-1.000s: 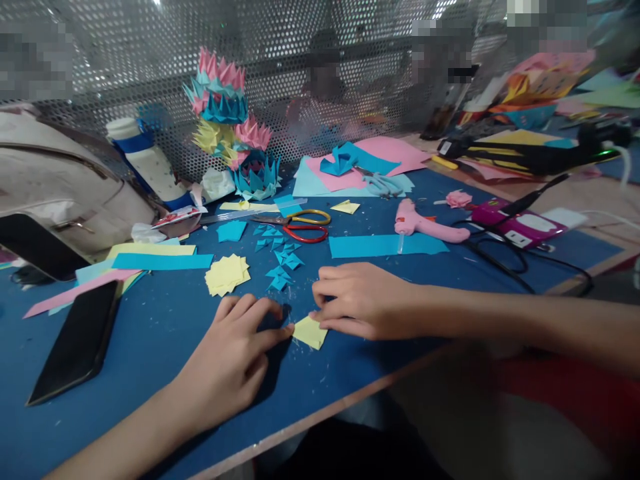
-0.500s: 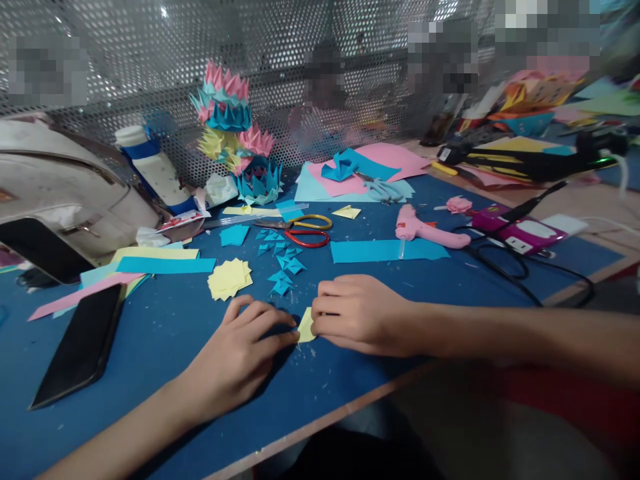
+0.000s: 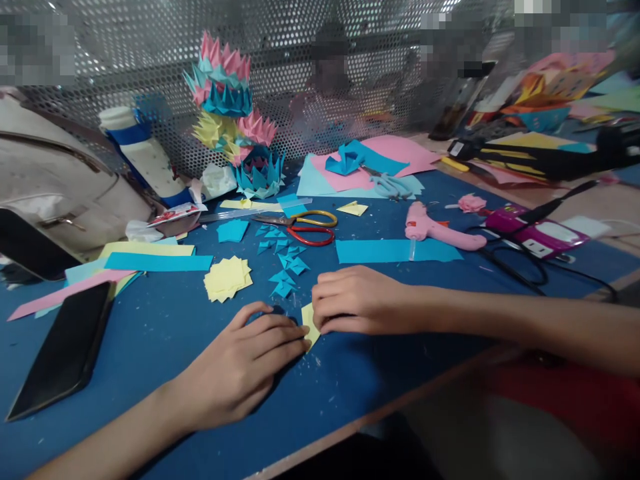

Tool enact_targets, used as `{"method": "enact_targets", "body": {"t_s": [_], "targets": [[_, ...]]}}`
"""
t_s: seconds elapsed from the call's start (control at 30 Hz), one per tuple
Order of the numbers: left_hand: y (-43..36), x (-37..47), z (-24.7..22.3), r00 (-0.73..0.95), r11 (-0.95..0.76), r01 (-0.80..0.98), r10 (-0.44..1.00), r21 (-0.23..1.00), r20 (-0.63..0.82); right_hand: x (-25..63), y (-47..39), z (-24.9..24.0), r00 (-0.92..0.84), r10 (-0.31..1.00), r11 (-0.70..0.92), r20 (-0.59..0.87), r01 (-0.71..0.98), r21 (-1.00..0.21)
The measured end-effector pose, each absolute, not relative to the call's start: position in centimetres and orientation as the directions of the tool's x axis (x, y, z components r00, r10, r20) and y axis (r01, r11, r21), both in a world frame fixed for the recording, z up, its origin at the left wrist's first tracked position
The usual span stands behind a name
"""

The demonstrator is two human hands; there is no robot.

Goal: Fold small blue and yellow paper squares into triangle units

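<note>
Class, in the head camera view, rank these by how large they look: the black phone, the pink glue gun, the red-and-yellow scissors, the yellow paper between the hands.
1. black phone, though nearest the camera
2. pink glue gun and red-and-yellow scissors: too alike to rank
3. yellow paper, mostly hidden by the hands

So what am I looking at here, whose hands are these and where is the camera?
There is no machine: a person wears a camera on the head, looking down at their own bare hands. The left hand and right hand press a small yellow paper flat on the blue table. Nearby lie a stack of yellow squares, folded blue pieces, scissors, a pink glue gun and a black phone. Finished paper flowers stand at the back.
</note>
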State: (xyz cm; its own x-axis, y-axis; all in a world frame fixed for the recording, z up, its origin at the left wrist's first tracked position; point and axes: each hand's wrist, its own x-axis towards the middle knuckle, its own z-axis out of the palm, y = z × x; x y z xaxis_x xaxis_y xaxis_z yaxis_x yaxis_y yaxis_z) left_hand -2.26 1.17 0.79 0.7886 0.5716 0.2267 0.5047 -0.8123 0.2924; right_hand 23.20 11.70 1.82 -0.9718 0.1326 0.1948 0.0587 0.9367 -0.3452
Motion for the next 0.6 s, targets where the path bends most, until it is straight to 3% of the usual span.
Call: {"method": "enact_targets", "body": {"t_s": [0.2, 0.6], "targets": [[0.92, -2.71, 0.50, 0.820, -0.842, 0.502, 0.536, 0.196, 0.202, 22.78, 12.04, 1.67, -0.977, 0.172, 0.869, 0.128, 0.089, -0.486], [1.04, -2.51, 0.26, 0.826, -0.868, 0.482, 0.495, 0.118, 0.270, 22.67, 11.79, 1.01, -0.974, 0.118, 0.900, 0.192, 0.023, -0.435]]}}
